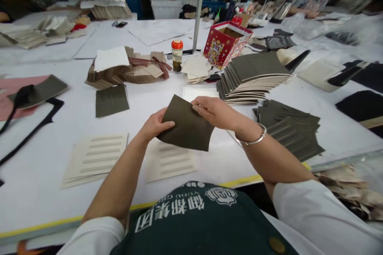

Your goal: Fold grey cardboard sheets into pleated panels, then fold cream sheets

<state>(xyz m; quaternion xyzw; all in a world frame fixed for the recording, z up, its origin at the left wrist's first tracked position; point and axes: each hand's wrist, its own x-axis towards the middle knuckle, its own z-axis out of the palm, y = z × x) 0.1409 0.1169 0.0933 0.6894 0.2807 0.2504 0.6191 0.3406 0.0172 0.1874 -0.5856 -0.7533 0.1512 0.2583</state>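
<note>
Between my two hands I hold a dark olive sheet (188, 127), tilted just above the table. My left hand (155, 125) grips its left edge, thumb on top. My right hand (217, 111) pinches its upper right edge; a bangle circles that wrist. Partly beneath the sheet lies a cream panel with raised strips (176, 163). More cream panels with strips (101, 153) overlap at the left. To the right, dark olive pieces (290, 131) are fanned out, some showing ridges. Behind them leans a thick stack of olive sheets with pale undersides (254, 71).
A single olive piece (112, 101) lies before bundled brown pieces (110, 69). Beyond stand a jar with an orange lid (177, 55), a red box (226, 44) and a metal pole (199, 8). Black straps (38, 127) lie far left. Other people work in the background.
</note>
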